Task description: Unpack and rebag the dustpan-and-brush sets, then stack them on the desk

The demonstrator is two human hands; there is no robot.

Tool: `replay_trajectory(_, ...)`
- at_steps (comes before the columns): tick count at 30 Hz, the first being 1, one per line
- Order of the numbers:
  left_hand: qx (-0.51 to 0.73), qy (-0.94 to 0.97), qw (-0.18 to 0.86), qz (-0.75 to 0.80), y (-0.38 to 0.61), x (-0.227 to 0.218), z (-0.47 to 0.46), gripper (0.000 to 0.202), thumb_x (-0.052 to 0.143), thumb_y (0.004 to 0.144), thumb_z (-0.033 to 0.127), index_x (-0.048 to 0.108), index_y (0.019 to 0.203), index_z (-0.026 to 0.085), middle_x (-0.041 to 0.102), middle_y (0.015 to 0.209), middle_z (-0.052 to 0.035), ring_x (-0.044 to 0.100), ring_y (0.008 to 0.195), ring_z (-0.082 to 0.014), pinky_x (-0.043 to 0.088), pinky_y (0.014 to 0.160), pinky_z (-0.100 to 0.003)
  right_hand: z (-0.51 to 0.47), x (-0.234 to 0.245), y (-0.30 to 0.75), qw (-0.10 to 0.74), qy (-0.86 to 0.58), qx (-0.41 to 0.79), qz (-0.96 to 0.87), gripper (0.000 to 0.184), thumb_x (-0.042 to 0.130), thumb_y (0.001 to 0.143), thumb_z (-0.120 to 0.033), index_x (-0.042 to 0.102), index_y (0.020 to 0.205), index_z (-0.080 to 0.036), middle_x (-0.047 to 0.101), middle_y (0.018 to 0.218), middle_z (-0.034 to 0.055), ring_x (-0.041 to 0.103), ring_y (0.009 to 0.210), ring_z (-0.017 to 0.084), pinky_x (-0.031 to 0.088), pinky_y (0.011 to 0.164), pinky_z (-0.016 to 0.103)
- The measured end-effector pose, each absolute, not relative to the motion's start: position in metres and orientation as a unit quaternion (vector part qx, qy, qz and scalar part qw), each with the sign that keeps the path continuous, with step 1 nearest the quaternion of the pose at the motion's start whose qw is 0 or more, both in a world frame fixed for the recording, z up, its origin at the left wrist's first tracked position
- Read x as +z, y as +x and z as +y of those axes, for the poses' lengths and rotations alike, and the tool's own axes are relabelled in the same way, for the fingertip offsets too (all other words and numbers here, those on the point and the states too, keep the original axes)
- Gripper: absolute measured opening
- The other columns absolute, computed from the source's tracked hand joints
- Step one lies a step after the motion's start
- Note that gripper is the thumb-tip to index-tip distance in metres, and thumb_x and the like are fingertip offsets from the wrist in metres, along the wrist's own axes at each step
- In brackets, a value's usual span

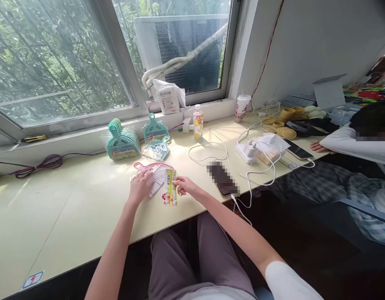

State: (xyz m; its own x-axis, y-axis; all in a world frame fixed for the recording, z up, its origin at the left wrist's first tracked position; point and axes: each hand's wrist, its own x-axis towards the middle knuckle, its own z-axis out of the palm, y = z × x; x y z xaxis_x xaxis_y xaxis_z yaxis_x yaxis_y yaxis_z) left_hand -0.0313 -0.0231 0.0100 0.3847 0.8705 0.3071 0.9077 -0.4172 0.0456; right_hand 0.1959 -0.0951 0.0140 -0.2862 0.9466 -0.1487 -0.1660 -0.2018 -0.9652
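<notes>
A small pink dustpan (pixel 138 165) with a white-bristled brush (pixel 157 178) lies on the table in front of me. My left hand (pixel 141 184) is closed over its left side, fingers across the bristles. In a pinch of thumb and fingers, my right hand (pixel 185 186) has a printed card (pixel 170 189) by its right edge. The card, yellow, white and green with red figures, is upright just right of the brush. Behind are a stack of green dustpan sets (pixel 120 143) in clear wrap, another green set (pixel 155 128) propped up, and a wrapped one (pixel 157 149) lying down.
A juice bottle (pixel 197 121), a phone (pixel 222 179) on a cable, a power strip (pixel 246 152) and a tissue pack (pixel 270 150) stand to the right. Near the wall is a paper cup (pixel 242 108). A co-worker's arm (pixel 357 139) rests at far right. A yellow cutter (pixel 34 138) lies on the sill.
</notes>
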Motion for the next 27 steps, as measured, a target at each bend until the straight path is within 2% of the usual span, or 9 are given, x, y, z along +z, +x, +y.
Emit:
replay_trajectory(4, -0.156, -0.821, 0.073, -0.544, -0.030, 0.010, -0.011, 0.038, 0.041, 0.089, 0.030, 0.059, 0.122, 0.023, 0.062, 0.119, -0.0108, 0.060, 0.102, -0.0254, 0.050, 0.079, -0.036, -0.041, 0.000, 0.151, 0.435, -0.463, 0.594, -0.493, 0.015, 0.059, 0.081, -0.028, 0.049, 0.075, -0.019, 0.057, 0.059, -0.0038, 0.052, 0.038, 0.009, 0.033, 0.035, 0.019)
replay_trajectory(7, -0.150, -0.833, 0.105, -0.522, -0.028, 0.011, -0.006, 0.040, 0.043, 0.087, 0.027, 0.056, 0.125, 0.024, 0.063, 0.116, -0.0110, 0.058, 0.107, -0.0266, 0.051, 0.074, -0.034, -0.017, -0.007, 0.143, 0.461, -0.477, 0.539, -0.520, 0.016, 0.059, 0.082, -0.030, 0.048, 0.073, -0.021, 0.055, 0.057, -0.0052, 0.051, 0.039, 0.010, 0.037, 0.036, 0.020)
replay_trajectory(13, -0.127, -0.862, 0.123, -0.474, -0.027, 0.008, 0.010, 0.041, 0.037, 0.088, 0.018, 0.057, 0.124, 0.023, 0.062, 0.118, -0.0118, 0.056, 0.112, -0.0270, 0.052, 0.079, -0.036, -0.002, -0.021, 0.152, 0.523, -0.482, 0.471, -0.522, 0.015, 0.058, 0.081, -0.034, 0.049, 0.077, -0.023, 0.058, 0.064, -0.0054, 0.055, 0.044, 0.011, 0.046, 0.040, 0.023)
replay_trajectory(15, -0.129, -0.868, 0.138, -0.458, -0.024, 0.009, 0.016, 0.043, 0.034, 0.089, 0.015, 0.055, 0.126, 0.022, 0.059, 0.124, -0.0123, 0.053, 0.118, -0.0268, 0.051, 0.084, -0.037, 0.001, -0.025, 0.153, 0.541, -0.485, 0.458, -0.512, 0.011, 0.055, 0.083, -0.032, 0.050, 0.080, -0.023, 0.060, 0.068, -0.0046, 0.056, 0.044, 0.011, 0.046, 0.040, 0.023)
replay_trajectory(18, -0.146, -0.876, 0.158, -0.431, -0.019, 0.014, 0.023, 0.042, 0.035, 0.091, 0.020, 0.052, 0.129, 0.021, 0.052, 0.134, -0.0110, 0.047, 0.124, -0.0257, 0.047, 0.092, -0.038, 0.006, -0.028, 0.153, 0.539, -0.509, 0.451, -0.497, 0.009, 0.052, 0.085, -0.030, 0.049, 0.080, -0.023, 0.061, 0.067, -0.0037, 0.056, 0.041, 0.011, 0.041, 0.036, 0.022)
replay_trajectory(20, -0.148, -0.880, 0.167, -0.420, -0.018, 0.018, 0.024, 0.037, 0.040, 0.090, 0.026, 0.055, 0.124, 0.022, 0.051, 0.135, -0.0106, 0.046, 0.123, -0.0267, 0.043, 0.096, -0.040, 0.010, -0.028, 0.153, 0.525, -0.530, 0.446, -0.495, 0.012, 0.050, 0.085, -0.030, 0.047, 0.076, -0.023, 0.060, 0.062, -0.0032, 0.055, 0.039, 0.012, 0.039, 0.035, 0.023)
replay_trajectory(23, -0.131, -0.883, 0.179, -0.414, -0.021, 0.021, 0.021, 0.026, 0.046, 0.088, 0.028, 0.064, 0.106, 0.023, 0.057, 0.125, -0.0109, 0.051, 0.115, -0.0289, 0.037, 0.100, -0.046, 0.012, -0.028, 0.154, 0.501, -0.549, 0.439, -0.505, 0.013, 0.048, 0.086, -0.028, 0.049, 0.074, -0.022, 0.059, 0.060, -0.0022, 0.056, 0.039, 0.015, 0.039, 0.037, 0.025)
replay_trajectory(27, -0.113, -0.882, 0.173, -0.423, -0.025, 0.019, 0.018, 0.023, 0.044, 0.087, 0.026, 0.066, 0.087, 0.022, 0.061, 0.110, -0.0115, 0.053, 0.107, -0.0293, 0.039, 0.095, -0.048, 0.011, -0.027, 0.155, 0.480, -0.566, 0.435, -0.510, 0.007, 0.047, 0.086, -0.025, 0.053, 0.084, -0.023, 0.060, 0.059, -0.0033, 0.055, 0.040, 0.014, 0.038, 0.038, 0.024)
